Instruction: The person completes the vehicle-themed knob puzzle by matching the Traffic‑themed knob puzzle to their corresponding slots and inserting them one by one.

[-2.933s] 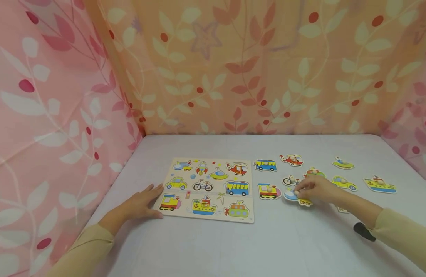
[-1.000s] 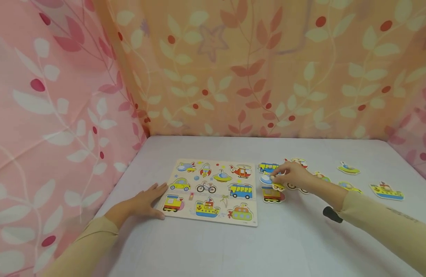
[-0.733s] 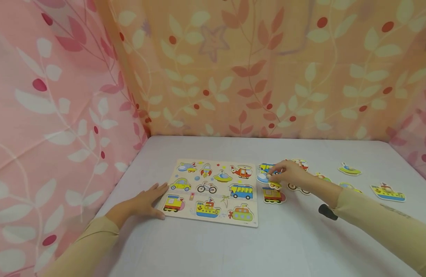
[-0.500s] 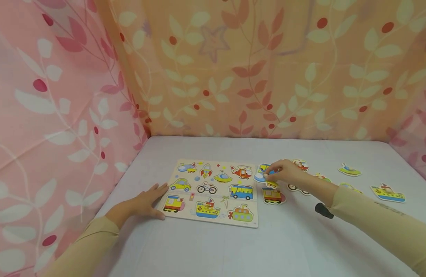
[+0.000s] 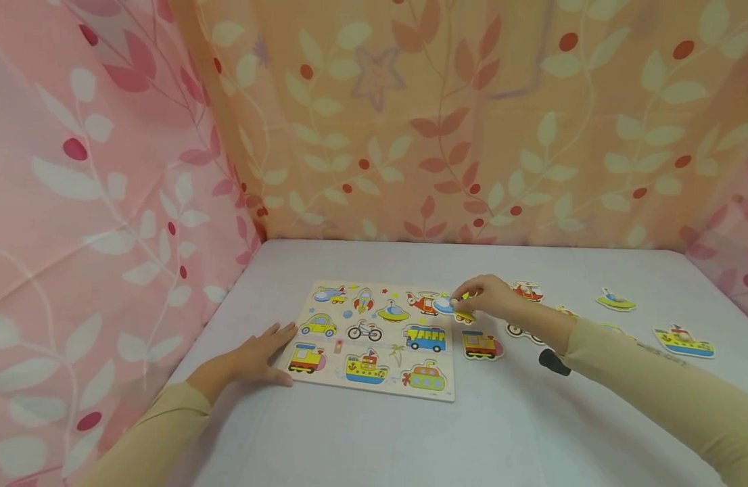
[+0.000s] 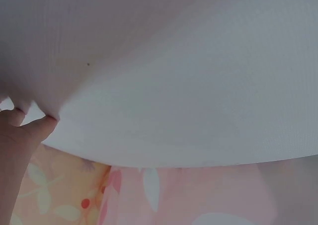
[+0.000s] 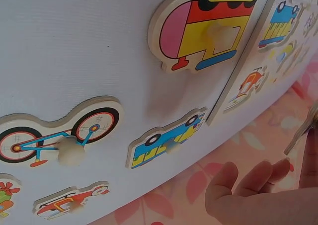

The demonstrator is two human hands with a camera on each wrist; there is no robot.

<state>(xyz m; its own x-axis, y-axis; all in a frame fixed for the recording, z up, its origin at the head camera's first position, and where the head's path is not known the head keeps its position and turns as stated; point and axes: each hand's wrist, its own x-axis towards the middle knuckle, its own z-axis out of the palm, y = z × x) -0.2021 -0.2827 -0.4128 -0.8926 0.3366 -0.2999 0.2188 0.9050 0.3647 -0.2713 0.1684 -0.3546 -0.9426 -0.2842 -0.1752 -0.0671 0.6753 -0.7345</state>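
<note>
My right hand (image 5: 492, 297) pinches the small knob of an airplane puzzle piece (image 5: 442, 306), blue and yellow with a pale edge. The piece hangs over the right edge of the wooden puzzle board (image 5: 374, 346), overlapping the helicopter picture there. My left hand (image 5: 255, 355) rests with spread fingers at the board's left edge. In the left wrist view, fingers (image 6: 42, 128) touch the white cloth. Beneath my right hand, the right wrist view shows a train piece (image 7: 174, 31), a bus piece (image 7: 144, 158) and a bicycle piece (image 7: 30, 145), each with a knob.
Right of the board lie a helicopter piece (image 5: 529, 292), a flying saucer piece (image 5: 616, 302) and a ship piece (image 5: 684, 343). My right forearm partly covers other pieces. Leaf-patterned curtains (image 5: 374, 135) stand behind and beside the white table (image 5: 349, 439).
My right hand has lifted the airplane piece from among the loose pieces and carried it left, past the train and bus pieces, to the board's right edge. My left hand stays by the board.
</note>
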